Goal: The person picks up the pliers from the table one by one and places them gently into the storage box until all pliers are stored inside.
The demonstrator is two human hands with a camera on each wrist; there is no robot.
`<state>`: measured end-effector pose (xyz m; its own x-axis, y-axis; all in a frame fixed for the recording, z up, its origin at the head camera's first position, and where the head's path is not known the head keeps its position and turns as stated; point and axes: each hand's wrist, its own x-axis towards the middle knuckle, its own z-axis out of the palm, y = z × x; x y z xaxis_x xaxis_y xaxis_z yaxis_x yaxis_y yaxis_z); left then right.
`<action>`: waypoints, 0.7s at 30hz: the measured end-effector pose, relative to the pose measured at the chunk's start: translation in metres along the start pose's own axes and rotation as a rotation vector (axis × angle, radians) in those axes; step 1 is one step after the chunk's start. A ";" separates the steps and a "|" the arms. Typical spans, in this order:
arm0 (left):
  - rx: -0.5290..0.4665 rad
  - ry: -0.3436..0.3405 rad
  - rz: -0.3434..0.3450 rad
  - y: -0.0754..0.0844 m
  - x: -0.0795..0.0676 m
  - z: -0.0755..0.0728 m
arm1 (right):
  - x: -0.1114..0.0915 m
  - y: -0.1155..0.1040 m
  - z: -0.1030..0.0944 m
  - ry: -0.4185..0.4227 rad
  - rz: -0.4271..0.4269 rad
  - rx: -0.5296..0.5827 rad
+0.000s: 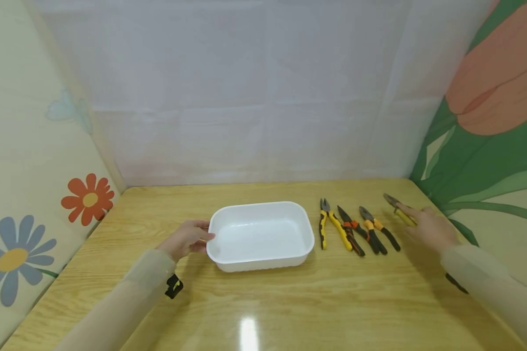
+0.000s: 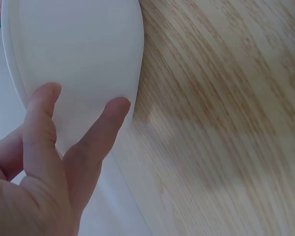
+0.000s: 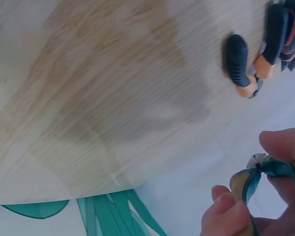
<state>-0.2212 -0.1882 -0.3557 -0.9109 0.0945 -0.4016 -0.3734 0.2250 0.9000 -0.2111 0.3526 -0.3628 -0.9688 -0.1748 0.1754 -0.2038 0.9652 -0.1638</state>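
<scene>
My left hand [image 1: 186, 239] grips the left end of a white rectangular plastic basin [image 1: 263, 239], thumb over the rim. In the left wrist view, two fingers lie against the basin's outer wall [image 2: 83, 54]. Over at the far right, my right hand [image 1: 432, 229] holds pliers [image 1: 403, 216] with yellow and green handles. Their jaws point away to the back left. The right wrist view shows the fingers [image 3: 226, 216] around these handles, which are spread apart. Nothing lies inside the basin.
Between basin and right hand lie yellow-and-black pliers [image 1: 322, 229], red-and-black long-nosed pliers [image 1: 344, 216] and orange-and-black pliers [image 1: 370, 224], side by side. The wooden table [image 1: 312, 302] meets a white cloth backdrop [image 1: 246, 122]. Flower-patterned panels [image 1: 509, 161] flank both sides.
</scene>
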 end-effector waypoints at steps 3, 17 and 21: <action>0.010 0.011 -0.014 0.000 0.001 0.000 | -0.001 -0.004 -0.002 0.011 -0.014 -0.003; -0.012 -0.014 -0.004 0.001 0.001 -0.001 | -0.004 -0.037 -0.014 0.052 -0.062 0.011; 0.005 -0.003 -0.023 0.002 -0.001 0.000 | -0.006 -0.048 -0.016 0.014 -0.041 0.025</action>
<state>-0.2212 -0.1875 -0.3535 -0.9013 0.0924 -0.4232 -0.3938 0.2322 0.8894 -0.1937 0.3108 -0.3403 -0.9575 -0.2114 0.1964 -0.2471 0.9521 -0.1799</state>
